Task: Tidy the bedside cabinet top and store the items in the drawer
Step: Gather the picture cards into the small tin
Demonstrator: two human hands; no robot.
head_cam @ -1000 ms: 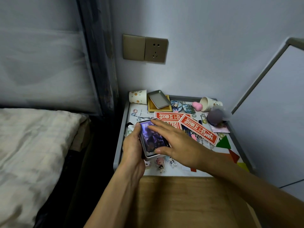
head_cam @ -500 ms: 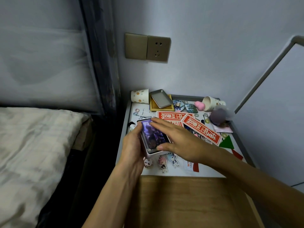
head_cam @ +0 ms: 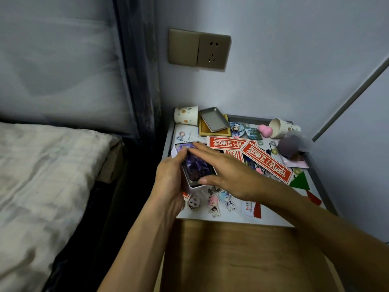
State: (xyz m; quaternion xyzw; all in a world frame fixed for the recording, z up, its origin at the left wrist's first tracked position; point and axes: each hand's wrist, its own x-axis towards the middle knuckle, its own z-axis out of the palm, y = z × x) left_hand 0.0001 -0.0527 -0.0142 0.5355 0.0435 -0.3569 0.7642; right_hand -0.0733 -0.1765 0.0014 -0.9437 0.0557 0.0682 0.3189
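Observation:
My left hand (head_cam: 168,182) grips a small white tin (head_cam: 194,187) from its left side, held just above the left part of the white cabinet top (head_cam: 273,216). Purple picture cards (head_cam: 196,169) fill the tin. Over those cards lies my right hand (head_cam: 227,171), fingers straight and flat, thumb against the tin's near edge. Below the cabinet top an open wooden drawer (head_cam: 242,260) shows a bare bottom. Two red banners (head_cam: 265,162) lie across the middle of the top, partly under my right hand.
At the back stand a dotted paper cup (head_cam: 186,115), a metal tray (head_cam: 214,119) on a yellow frame (head_cam: 203,131), two badges (head_cam: 236,129), a pink sponge (head_cam: 265,130) and a tipped cup (head_cam: 281,127). Acrylic figures (head_cam: 213,202) and a green triangle (head_cam: 300,182) lie nearer. The bed (head_cam: 42,175) is on the left.
Both hands and the tin have stayed together above the cabinet's left side. My right fingers have slid a little further over the cards toward the tin's far end.

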